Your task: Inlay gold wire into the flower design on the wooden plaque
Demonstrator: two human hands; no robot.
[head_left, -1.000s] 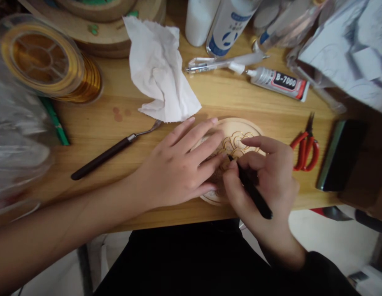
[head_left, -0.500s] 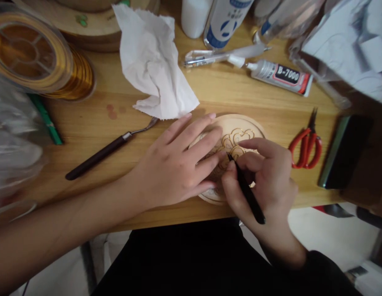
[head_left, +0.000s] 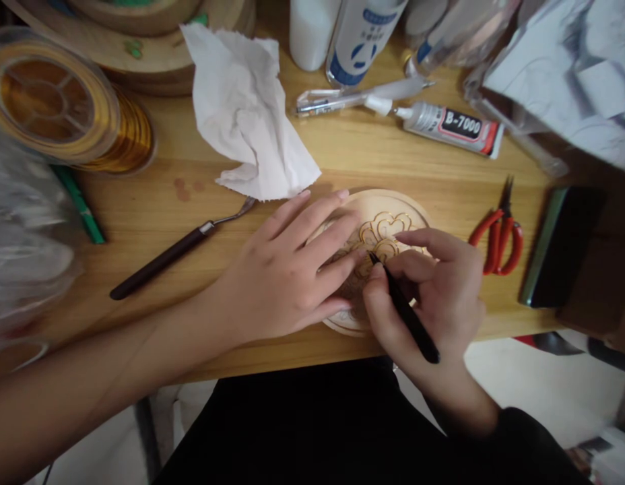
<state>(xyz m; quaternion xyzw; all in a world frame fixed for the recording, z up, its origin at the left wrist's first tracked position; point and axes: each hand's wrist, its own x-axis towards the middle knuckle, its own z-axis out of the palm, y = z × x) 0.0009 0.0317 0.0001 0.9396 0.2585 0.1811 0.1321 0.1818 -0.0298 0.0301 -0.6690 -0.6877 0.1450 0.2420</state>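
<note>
A round, pale wooden plate (head_left: 388, 199) lies near the table's front edge, partly covered by both hands. Curled gold wire (head_left: 386, 225) forms a cloud-like or petal-like pattern on it. My left hand (head_left: 305, 269) rests palm down over the plate's left side, fingers spread and holding nothing. Between the thumb and fingers of my right hand (head_left: 428, 289) is a pair of black tweezers (head_left: 411, 316), their tip pointing down at the wirework beside my left fingers. Whether the tip grips any wire is too small to tell.
A dark-handled spatula (head_left: 163, 259) lies left of my hand, a crumpled tissue (head_left: 252, 114) behind it. The gold wire spool (head_left: 135, 128) stands at the back left. A B-7000 glue tube (head_left: 451, 128), red-handled pliers (head_left: 498, 236) and a dark phone-like slab (head_left: 560, 246) lie to the right.
The view has shifted slightly, so the things appear a little displaced. Both hands keep almost the same place on the plate, the tweezers still in my right hand.
</note>
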